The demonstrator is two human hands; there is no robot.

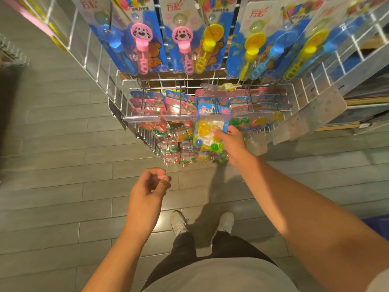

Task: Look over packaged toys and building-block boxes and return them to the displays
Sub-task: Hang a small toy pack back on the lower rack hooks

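My right hand [230,142] pinches a small blister-packed toy [207,125], blue card on top with yellow, green and blue pieces under clear plastic. The pack hangs at the front of a wire display rack [126,114], level with a row of hooks that carry similar pink and blue carded packs [147,102]. My left hand [150,186] hovers lower, in front of the rack over the floor, with its fingers loosely curled and nothing in it.
Large bubble-wand cards [140,39] in blue, pink and yellow hang above the hooks. More small packs [179,148] hang below the front rail. Clear price-tag flaps [322,110] stick out at the right. Grey plank floor [52,165] spreads left of the rack; my shoes [179,222] stand below.
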